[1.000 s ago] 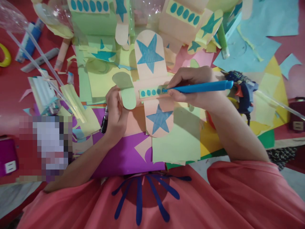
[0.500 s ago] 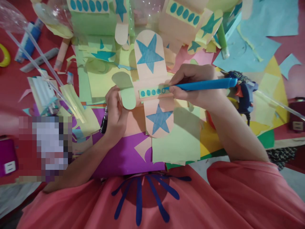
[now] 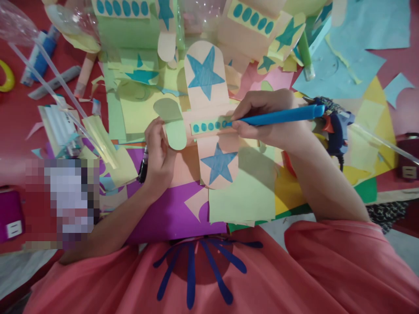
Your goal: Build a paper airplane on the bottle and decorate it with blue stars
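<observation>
My right hand (image 3: 268,117) is closed round a blue marker (image 3: 281,116), its tip on the last circle of a pale strip (image 3: 209,127) with a row of blue dots. That strip lies across a peach paper plane (image 3: 209,104), whose two rounded wings each carry a blue star. At the plane's left end is a rounded green tail piece (image 3: 176,131). My left hand (image 3: 159,152) grips the plane there, fingers behind the paper and thumb near its lower edge.
A glue gun (image 3: 337,131) lies right of my right hand. Blue paper (image 3: 376,26) is at the back right, green and peach decorated pieces at the back. Purple paper (image 3: 157,218) lies in front; a black pen (image 3: 143,165) is beside my left hand.
The marker has tilted slightly, its back end a little lower, and the last circle on the strip looks more filled with blue. My left hand and the plane have stayed in place.
</observation>
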`<state>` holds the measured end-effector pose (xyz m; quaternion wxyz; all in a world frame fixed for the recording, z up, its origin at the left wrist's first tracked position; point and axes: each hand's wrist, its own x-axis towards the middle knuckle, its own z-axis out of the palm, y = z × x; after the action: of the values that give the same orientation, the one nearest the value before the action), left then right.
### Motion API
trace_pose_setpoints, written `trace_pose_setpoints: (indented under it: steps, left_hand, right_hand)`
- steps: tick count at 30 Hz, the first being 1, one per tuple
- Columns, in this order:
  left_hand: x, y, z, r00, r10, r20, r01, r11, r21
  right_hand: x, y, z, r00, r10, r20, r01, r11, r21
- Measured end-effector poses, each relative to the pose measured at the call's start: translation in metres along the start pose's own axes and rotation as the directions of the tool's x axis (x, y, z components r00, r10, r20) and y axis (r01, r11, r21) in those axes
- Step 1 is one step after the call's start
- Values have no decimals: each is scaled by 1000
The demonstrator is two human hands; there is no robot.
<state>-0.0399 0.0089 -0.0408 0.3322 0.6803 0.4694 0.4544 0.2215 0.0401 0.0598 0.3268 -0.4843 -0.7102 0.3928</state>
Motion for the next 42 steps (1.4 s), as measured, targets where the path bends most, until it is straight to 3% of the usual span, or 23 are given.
trace_pose_setpoints:
  steps: [8, 17, 25, 28, 35, 42]
  left_hand:
    - [-1, -1, 0, 998, 57, 0, -57, 998, 28]
    - [-2, -1, 2, 999, 44, -6, -44, 999, 16]
    - [-3, 6, -4, 1000, -11, -22, 12, 998, 65]
    - [-3, 8, -3, 998, -44, -40, 47, 996, 79]
    - [-2, 7, -3, 995, -77, -62, 84, 991, 104]
    - [-2, 7, -3, 998, -21, -61, 26, 996, 85]
  right_hand:
    - [-1, 1, 2, 996, -63, -59, 65, 998, 24]
    - [1, -1, 2, 999, -27, 27, 26, 999, 47]
    - [2, 0, -5, 993, -72, -89, 87, 981, 174]
    - [1, 0, -6, 984, -103, -147, 122, 984, 127]
    - [0, 2, 2, 995, -65, -78, 64, 998, -11]
    - [0, 7, 5, 995, -39, -93, 38, 999, -14]
